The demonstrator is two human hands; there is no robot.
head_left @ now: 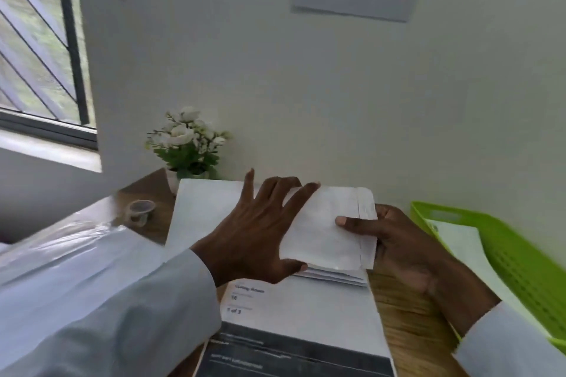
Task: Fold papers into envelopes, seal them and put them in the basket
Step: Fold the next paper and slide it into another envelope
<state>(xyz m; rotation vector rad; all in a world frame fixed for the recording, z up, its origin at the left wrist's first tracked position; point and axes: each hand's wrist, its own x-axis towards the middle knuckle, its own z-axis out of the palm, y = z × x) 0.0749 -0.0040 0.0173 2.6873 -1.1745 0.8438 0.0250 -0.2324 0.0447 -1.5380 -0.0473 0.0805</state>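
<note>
A white envelope (324,232) is held just above the desk, with folded paper (333,277) showing under its near edge. My right hand (398,248) grips the envelope's right end, thumb on top near the flap (367,211). My left hand (254,236) lies against the envelope's left side, fingers spread and straight over its top, thumb at the near corner. A stack of printed white sheets (294,312) lies below on the wooden desk (407,324). The green basket (514,263) stands at the right, with a white envelope or paper (459,248) inside it.
A potted white-flowered plant (186,144) stands at the back of the desk by the wall. A small clear plastic cup (141,211) sits at the left. A clear plastic sheet (70,242) covers the left area. A window (39,40) is at upper left.
</note>
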